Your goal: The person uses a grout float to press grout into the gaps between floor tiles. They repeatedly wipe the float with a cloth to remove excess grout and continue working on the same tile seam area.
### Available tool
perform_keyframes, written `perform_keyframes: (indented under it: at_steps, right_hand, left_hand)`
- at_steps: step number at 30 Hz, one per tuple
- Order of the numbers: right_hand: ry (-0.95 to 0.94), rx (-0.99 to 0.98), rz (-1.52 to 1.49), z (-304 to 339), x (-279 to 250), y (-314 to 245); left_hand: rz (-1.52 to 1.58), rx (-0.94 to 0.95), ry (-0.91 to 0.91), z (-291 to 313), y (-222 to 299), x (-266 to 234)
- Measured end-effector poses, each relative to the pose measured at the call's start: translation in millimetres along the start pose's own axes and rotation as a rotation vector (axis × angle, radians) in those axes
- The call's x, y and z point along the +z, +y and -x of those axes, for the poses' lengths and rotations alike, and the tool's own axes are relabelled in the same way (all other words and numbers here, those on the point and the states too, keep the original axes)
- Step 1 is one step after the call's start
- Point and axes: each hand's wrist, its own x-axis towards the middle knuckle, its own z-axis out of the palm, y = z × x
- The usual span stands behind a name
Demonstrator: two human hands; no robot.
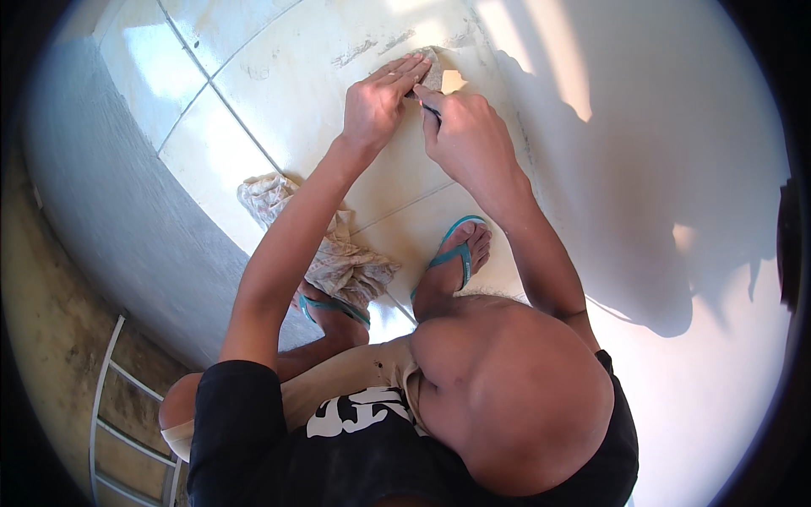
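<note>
My left hand [377, 106] is at the upper middle of the head view, fingers close together on a crumpled greyish rag [434, 71] by the tiled floor. Right beside it, my right hand [475, 133] is closed around a thin tool with a dark handle [432, 110]. Its working end is hidden between the hands, so its kind cannot be made out. A small bright yellowish patch [454, 81] shows just beyond my right knuckles; whether it is light or an object is unclear. Grey smudges [355, 54] mark the tile past my left hand.
A crumpled, stained cloth [345, 264] lies under my left forearm, partly over my left foot. My feet wear teal flip-flops [460, 253]. A white wall [659, 152] rises on the right. To the left are a grey ledge [127, 177] and, lower down, a white metal ladder-like frame [135, 438].
</note>
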Motion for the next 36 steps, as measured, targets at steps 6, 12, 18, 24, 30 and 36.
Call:
perform_keyframes:
  at_steps: [6,12,18,24,30,36]
  right_hand:
    - [-0.102,0.325,0.08,39,-49,12]
    - [-0.062,0.253,-0.02,6,-43,64]
    - [0.099,-0.001,-0.115,-32,-6,40]
    - [0.041,0.216,-0.072,30,-28,37]
    - [-0.132,0.267,0.009,13,-36,35]
    - [-0.103,0.199,-0.007,-5,-15,10]
  left_hand:
    - [0.129,0.021,-0.094,1,59,39]
    - [0.089,-0.053,0.033,-29,47,67]
    - [0.022,-0.032,0.098,-38,-5,24]
    - [-0.023,0.093,-0.092,-12,45,30]
    - [0.064,0.034,0.044,-12,42,50]
    - [0.029,-0.002,0.009,-4,16,26]
